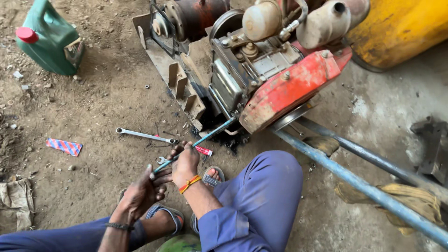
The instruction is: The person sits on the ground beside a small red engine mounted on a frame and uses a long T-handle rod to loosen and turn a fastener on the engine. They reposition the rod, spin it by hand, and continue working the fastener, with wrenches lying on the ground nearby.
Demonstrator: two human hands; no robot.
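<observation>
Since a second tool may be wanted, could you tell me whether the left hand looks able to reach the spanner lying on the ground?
Probably yes: the spanner lies on bare dirt just beyond the left hand, nothing between, but that hand grips the long rod.

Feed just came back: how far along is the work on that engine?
Done: a silver wrench lies set down on the dirt. In hand: left hand and right hand hold a long blue-grey rod reaching under the red-tanked, oil-stained engine. Left: cannot tell.

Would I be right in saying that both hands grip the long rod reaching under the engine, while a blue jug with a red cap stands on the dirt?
Not quite: the head view shows the jug is green. Both the left hand and right hand do grip the rod reaching under the engine.
</observation>
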